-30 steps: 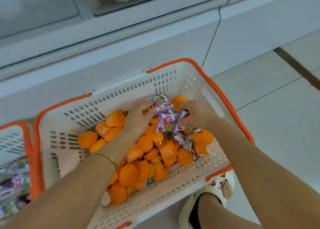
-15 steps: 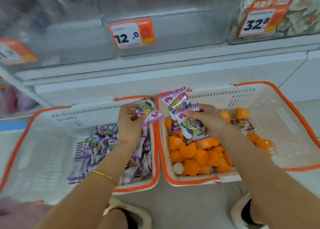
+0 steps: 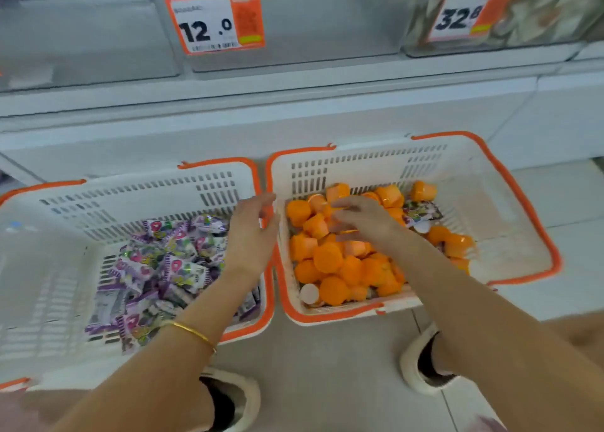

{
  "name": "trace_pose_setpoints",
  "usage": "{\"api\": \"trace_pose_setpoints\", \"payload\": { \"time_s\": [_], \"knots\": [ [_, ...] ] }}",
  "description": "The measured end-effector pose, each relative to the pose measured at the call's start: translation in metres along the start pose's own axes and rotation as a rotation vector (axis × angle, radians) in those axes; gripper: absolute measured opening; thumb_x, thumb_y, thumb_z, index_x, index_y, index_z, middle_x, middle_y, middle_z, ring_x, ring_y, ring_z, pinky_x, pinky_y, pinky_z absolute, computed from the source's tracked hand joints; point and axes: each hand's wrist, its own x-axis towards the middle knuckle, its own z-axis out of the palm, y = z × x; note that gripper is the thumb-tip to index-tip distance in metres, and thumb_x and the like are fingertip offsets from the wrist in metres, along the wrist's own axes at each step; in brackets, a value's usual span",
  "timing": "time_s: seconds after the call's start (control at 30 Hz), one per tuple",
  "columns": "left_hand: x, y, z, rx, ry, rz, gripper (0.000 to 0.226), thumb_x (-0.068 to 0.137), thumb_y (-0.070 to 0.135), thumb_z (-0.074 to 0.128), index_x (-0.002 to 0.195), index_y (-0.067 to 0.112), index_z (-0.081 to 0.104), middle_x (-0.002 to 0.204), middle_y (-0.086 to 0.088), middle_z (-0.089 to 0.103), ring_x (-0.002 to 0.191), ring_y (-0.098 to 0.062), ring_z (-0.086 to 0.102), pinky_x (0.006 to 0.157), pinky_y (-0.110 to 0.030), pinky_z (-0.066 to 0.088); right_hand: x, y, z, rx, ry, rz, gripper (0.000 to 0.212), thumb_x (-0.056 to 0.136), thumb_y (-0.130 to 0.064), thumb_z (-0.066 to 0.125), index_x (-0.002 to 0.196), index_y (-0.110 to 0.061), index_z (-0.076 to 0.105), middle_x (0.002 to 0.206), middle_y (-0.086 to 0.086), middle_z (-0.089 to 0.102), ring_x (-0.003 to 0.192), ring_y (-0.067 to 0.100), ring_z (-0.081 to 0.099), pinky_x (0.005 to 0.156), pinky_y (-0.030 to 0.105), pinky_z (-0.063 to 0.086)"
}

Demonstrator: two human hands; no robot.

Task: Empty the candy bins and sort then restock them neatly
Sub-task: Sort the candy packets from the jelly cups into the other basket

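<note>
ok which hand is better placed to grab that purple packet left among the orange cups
Right, probably. The right hand hangs over the orange cups inside the right basket, with the purple packet just beside it. The left hand is at the left basket edge, farther off.

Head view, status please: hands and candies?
Left hand open over orange basket rim. Right hand open over orange plastic cups. One purple-wrapped candy lies among them.
</note>
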Motion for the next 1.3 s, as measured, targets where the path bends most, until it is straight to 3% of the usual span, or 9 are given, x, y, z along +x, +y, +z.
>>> {"api": "trace_pose_setpoints", "payload": {
  "time_s": [0.1,0.2,0.33,0.53,0.77,0.9,1.03,1.13,1.3],
  "knots": [
    [0.008,0.037,0.073,-0.019,-0.205,0.084,0.031,0.094,0.013,0.054,0.125,0.014,0.056,0.119,0.003,0.051,0.101,-0.008,0.050,0.086,-0.019,0.038,-0.003,0.039,-0.098,-0.045,0.309,0.086,0.017,0.090,0.001,0.058,0.107,-0.002,0.061,0.090,0.015,0.059,0.063,0.017,0.065,0.059,0.031,0.056],
    [0.015,0.057,0.137,-0.010,-0.413,0.100,0.030,0.095,0.017,0.054,0.125,0.018,0.054,0.126,0.001,0.050,0.107,-0.013,0.050,0.089,-0.030,0.045,0.001,0.071,-0.170,-0.137,0.486,0.191,0.021,0.085,0.012,0.056,0.100,-0.002,0.061,0.078,0.015,0.057,0.053,0.019,0.059,0.062,0.036,0.056],
    [0.025,0.059,0.195,0.081,-0.550,0.077,0.031,0.094,0.017,0.057,0.124,0.019,0.054,0.127,-0.001,0.050,0.105,-0.013,0.050,0.086,-0.028,0.042,0.025,0.108,-0.211,-0.471,0.416,0.233,0.011,0.081,-0.002,0.065,0.091,-0.006,0.067,0.094,0.021,0.065,0.078,0.030,0.061,0.078,0.047,0.055],
    [0.033,0.060,0.236,0.131,-0.597,0.002,0.030,0.094,0.013,0.055,0.124,0.013,0.055,0.129,-0.003,0.050,0.098,-0.008,0.047,0.071,-0.010,0.035,0.071,0.140,-0.191,-1.096,0.173,0.181,0.040,0.084,-0.054,0.060,0.089,-0.014,0.056,0.085,0.004,0.053,0.093,0.024,0.060,0.067,0.031,0.042],
    [0.034,0.062,0.249,0.097,-0.600,-0.073,0.029,0.095,0.012,0.053,0.124,0.015,0.055,0.130,-0.002,0.051,0.097,-0.005,0.047,0.082,-0.019,0.036,0.078,0.143,-0.172,-1.379,0.174,0.188,0.031,0.095,-0.021,0.050,0.126,-0.015,0.048,0.119,0.006,0.056,0.107,0.026,0.059,0.066,0.032,0.039],
    [0.032,0.063,0.246,0.070,-0.604,-0.084,0.028,0.096,0.012,0.052,0.123,0.015,0.056,0.129,-0.002,0.051,0.098,-0.007,0.047,0.083,-0.021,0.037,0.079,0.139,-0.175,-1.292,0.214,0.254,0.029,0.091,-0.002,0.050,0.119,-0.007,0.053,0.112,0.011,0.061,0.104,0.028,0.061,0.066,0.032,0.042],
    [0.030,0.063,0.241,0.024,-0.602,-0.132,0.026,0.096,0.012,0.052,0.122,0.016,0.056,0.127,-0.004,0.053,0.100,-0.011,0.051,0.087,-0.031,0.047,0.077,0.140,-0.187,-1.153,0.275,0.228,0.015,0.089,-0.002,0.054,0.075,-0.006,0.052,0.080,0.010,0.052,0.089,0.031,0.059,0.063,0.030,0.039],
    [0.031,0.067,0.239,-0.062,-0.622,-0.206,0.032,0.096,0.015,0.053,0.128,0.016,0.051,0.133,-0.007,0.050,0.110,-0.016,0.053,0.095,-0.038,0.048,0.072,0.135,-0.209,-0.766,0.404,0.169,0.013,0.086,-0.009,0.063,0.083,0.003,0.067,0.077,0.018,0.060,0.073,0.026,0.057,0.065,0.034,0.048],
    [0.035,0.092,0.244,-0.272,-0.799,-0.166,0.086,0.086,0.016,0.068,0.151,0.025,0.013,0.149,0.012,0.026,0.126,-0.001,0.033,0.086,0.000,0.037,0.048,0.080,-0.206,-0.115,0.309,0.029,0.009,0.081,-0.005,0.072,0.076,0.000,0.068,0.073,0.017,0.064,0.067,0.025,0.064,0.070,0.039,0.060]
  ]
}}
